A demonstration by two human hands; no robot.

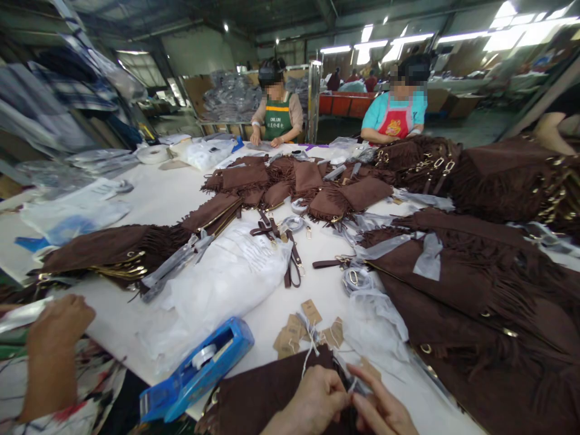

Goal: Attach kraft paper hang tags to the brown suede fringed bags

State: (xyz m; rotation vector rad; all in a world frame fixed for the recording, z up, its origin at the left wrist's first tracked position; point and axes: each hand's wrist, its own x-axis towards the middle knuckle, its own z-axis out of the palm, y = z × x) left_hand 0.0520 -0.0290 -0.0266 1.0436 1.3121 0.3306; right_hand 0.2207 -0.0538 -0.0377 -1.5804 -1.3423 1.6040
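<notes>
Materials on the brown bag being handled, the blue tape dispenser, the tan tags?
Brown bag: probably suede or a suede-like fabric, matte, with a soft, shine-free surface; real or imitation, can't tell.
Tape dispenser: likely hard plastic, fairly glossy, judging by the moulded shape and pale highlights.
Tags: look like card, matte, flat with crisp edges.

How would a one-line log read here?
left hand: at brown bag | right hand: close beside left | near: blue tape dispenser, cardboard tags
</notes>
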